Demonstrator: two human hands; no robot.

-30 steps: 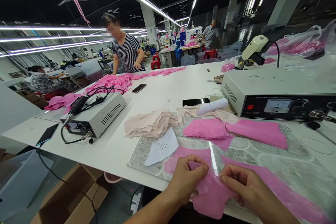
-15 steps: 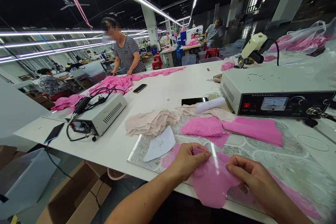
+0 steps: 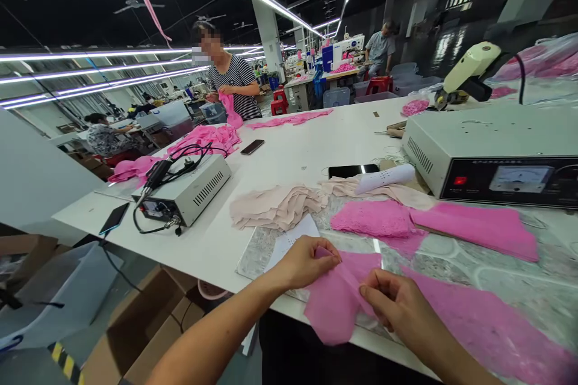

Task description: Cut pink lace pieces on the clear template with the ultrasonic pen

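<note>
A thin, sheer pink fabric piece (image 3: 332, 307) hangs between my hands at the table's front edge. My left hand (image 3: 309, 260) pinches its upper left part between thumb and fingers. My right hand (image 3: 391, 298) is closed on the right side of the same piece, its fingertips pressed together. Beneath and beyond, a marbled glassy board (image 3: 451, 249) lies on the table. On it rest a pink lace stack (image 3: 374, 219), a folded bright pink fabric stack (image 3: 483, 228) and, at the right, a flat pink fabric piece (image 3: 492, 325). A white perforated paper (image 3: 293, 237) is partly behind my left hand.
Beige fabric layers (image 3: 277, 206) and a black phone (image 3: 353, 172) lie beyond the board. A grey control box (image 3: 501, 126) stands at right, a smaller box (image 3: 192, 189) with a cable at left. Across the table, a person in stripes (image 3: 235, 84) handles pink cloth. Cartons (image 3: 139, 325) stand below.
My view has turned left. Both hands still hold the pink piece, which now hangs in a fold between them. The person across has lifted some pink cloth from the table.
</note>
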